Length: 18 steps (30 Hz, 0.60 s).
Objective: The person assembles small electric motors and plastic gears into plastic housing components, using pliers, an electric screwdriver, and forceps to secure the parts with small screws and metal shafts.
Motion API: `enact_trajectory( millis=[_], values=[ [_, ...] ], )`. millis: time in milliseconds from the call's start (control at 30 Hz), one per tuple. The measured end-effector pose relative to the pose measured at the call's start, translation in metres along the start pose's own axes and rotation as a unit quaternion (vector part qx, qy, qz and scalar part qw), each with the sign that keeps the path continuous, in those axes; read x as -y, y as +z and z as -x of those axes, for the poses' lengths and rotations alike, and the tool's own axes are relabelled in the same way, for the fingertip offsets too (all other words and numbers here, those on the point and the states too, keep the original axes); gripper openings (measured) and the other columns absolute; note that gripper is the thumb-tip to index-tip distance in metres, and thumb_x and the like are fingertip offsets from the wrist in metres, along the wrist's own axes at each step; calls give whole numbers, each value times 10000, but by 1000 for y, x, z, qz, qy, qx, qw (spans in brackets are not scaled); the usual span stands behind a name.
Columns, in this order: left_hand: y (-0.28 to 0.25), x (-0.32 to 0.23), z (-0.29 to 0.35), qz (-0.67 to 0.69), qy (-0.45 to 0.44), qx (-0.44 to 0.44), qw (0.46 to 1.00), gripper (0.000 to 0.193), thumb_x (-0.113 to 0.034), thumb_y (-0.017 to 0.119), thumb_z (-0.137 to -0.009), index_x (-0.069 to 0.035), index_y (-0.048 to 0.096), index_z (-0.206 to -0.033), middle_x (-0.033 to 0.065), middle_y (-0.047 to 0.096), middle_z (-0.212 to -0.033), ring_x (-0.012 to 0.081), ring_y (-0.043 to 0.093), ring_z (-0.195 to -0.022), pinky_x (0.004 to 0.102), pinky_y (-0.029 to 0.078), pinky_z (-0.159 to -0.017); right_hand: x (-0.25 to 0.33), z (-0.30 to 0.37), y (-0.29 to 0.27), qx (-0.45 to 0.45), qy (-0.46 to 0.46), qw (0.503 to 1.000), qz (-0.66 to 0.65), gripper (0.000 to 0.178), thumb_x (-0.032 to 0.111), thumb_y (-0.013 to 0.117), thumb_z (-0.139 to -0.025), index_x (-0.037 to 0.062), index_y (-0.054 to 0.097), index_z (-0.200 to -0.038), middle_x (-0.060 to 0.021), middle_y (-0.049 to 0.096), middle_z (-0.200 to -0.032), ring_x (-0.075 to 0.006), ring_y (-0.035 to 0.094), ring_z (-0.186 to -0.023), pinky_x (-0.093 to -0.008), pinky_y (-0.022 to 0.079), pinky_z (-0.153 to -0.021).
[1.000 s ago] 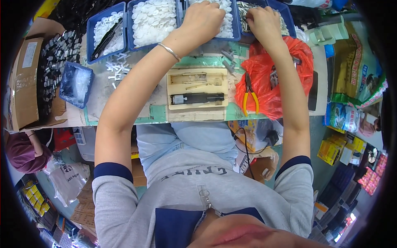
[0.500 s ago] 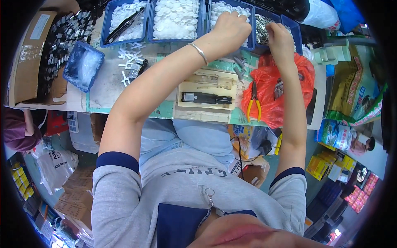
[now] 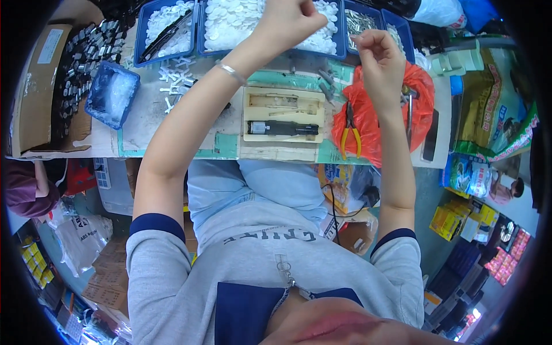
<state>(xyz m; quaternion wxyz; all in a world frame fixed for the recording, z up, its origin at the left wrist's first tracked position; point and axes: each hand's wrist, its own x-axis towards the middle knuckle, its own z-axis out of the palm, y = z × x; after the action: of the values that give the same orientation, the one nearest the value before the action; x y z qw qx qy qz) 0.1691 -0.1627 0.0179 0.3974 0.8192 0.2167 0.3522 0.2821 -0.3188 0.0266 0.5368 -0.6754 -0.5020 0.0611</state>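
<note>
My left hand [image 3: 289, 24] is closed above the blue bins of white plastic discs [image 3: 236, 26]; its fingertips are partly out of sight, so what it holds is hidden. My right hand [image 3: 382, 63] is raised in a pinch, just in front of the bin of small metal pins [image 3: 360, 23]. Something tiny may be at its fingertips, too small to name. Below and between my hands lies a cream tray [image 3: 247, 106] with a black cylindrical tool [image 3: 283, 127] in it. Yellow-handled pliers [image 3: 351, 135] rest on a red plastic bag [image 3: 375, 138] beneath my right forearm.
White branched plastic pieces [image 3: 172, 77] lie left of my left forearm. A small blue basin [image 3: 113, 95] stands beside a cardboard box [image 3: 43, 86] and a heap of black and silver parts [image 3: 77, 69]. Grey pieces [image 3: 326, 86] lie behind the tray. A person [image 3: 29, 187] is at far left.
Both hands have come away from the bins' contents. My left hand has shifted left, and my right hand has drawn back toward me out of the pin bin, its fingers curling into a pinch.
</note>
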Motion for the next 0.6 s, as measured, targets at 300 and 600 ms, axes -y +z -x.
enact_trajectory(
  millis=[300, 600],
  values=[
    [-17, 19, 27, 32, -31, 67, 997, 145, -124, 678, -774, 0, 607, -756, 31, 631, -688, 57, 551, -632, 216, 450, -572, 2, 11, 33, -47, 21, 991, -120, 111, 44, 627, -849, 6, 523, -851, -30, 588, -788, -76, 565, -740, -214, 461, -679],
    [-5, 28, -11, -334, 233, 60, 911, 67, -82, 575, -676, -40, 626, -685, 142, 569, -807, 308, 547, -815, 405, 452, -701, 13, 11, 30, -43, 38, 989, -137, 106, 28, 617, -855, 11, 512, -856, -30, 594, -844, -69, 577, -779, -209, 470, -714]
  ],
)
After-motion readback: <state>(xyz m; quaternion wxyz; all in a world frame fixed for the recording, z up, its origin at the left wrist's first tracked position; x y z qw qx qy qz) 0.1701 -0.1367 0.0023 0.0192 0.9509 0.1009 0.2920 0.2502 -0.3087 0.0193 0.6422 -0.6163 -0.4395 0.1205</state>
